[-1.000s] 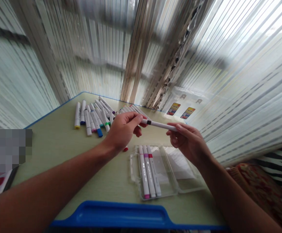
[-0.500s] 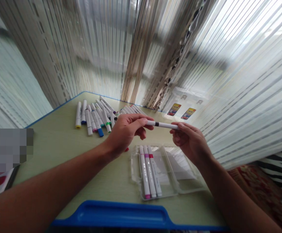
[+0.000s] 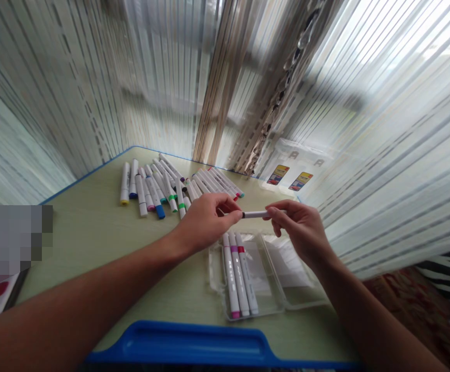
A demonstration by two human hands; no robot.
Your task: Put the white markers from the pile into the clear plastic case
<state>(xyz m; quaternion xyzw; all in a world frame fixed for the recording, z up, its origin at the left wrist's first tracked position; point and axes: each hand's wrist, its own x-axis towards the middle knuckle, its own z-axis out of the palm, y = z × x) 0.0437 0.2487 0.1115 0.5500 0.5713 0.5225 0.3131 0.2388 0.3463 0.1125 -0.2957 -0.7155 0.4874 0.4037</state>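
A white marker (image 3: 255, 214) with a dark band lies level between my two hands, above the table. My left hand (image 3: 211, 214) pinches its banded end between thumb and fingers. The other end is gripped by the fingers of my right hand (image 3: 297, 222). Below them is an open clear plastic case (image 3: 258, 279). Three white markers (image 3: 240, 274) lie side by side in the case's left half, with pink, purple and red bands. Beyond my left hand a loose pile of white markers (image 3: 151, 188) with coloured ends covers part of the table.
A row of more markers (image 3: 217, 181) lies at the back. Another clear case (image 3: 289, 168) with two labels stands against the string curtain (image 3: 163, 77). Along the table's front edge runs a blue tray (image 3: 197, 341). A blurred-out object (image 3: 11, 243) sits at the left.
Both hands have come down a little toward the case with the marker. My left hand now covers the cap side up to the dark band. The markers in the case stay put.
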